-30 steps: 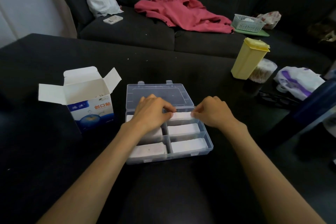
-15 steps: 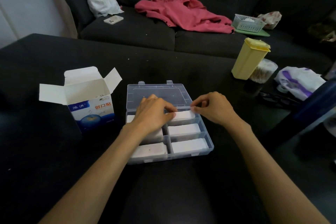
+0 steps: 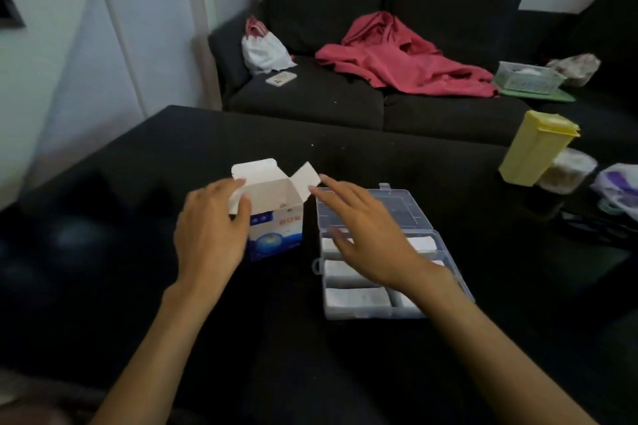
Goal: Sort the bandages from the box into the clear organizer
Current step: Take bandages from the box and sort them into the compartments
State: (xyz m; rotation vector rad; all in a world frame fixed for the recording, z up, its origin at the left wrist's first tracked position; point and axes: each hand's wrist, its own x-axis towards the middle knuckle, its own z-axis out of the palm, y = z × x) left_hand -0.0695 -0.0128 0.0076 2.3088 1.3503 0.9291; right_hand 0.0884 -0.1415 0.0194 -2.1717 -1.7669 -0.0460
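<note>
A white and blue bandage box [image 3: 276,217] stands open-topped on the dark table. My left hand [image 3: 210,231] holds its left side, thumb on the front face and fingers at the left flap. The clear organizer [image 3: 407,214] lies to the right with its lid open. White bandages [image 3: 357,297] fill its visible compartments. My right hand [image 3: 362,235] hovers over the organizer's left part with straight, spread fingers that point toward the box's right flap. It holds nothing and hides some compartments.
A yellow lidded container [image 3: 535,148] and a round clear tub [image 3: 566,171] stand at the table's right. A purple and white bag [image 3: 618,190] lies beyond them. Behind the table is a dark sofa [image 3: 345,93] with a red garment, white bag, phone and basket.
Both hands left the organizer's compartments and moved left. The left hand now holds the box; the right hand opened and reaches toward it. The camera view shifted left and up.
</note>
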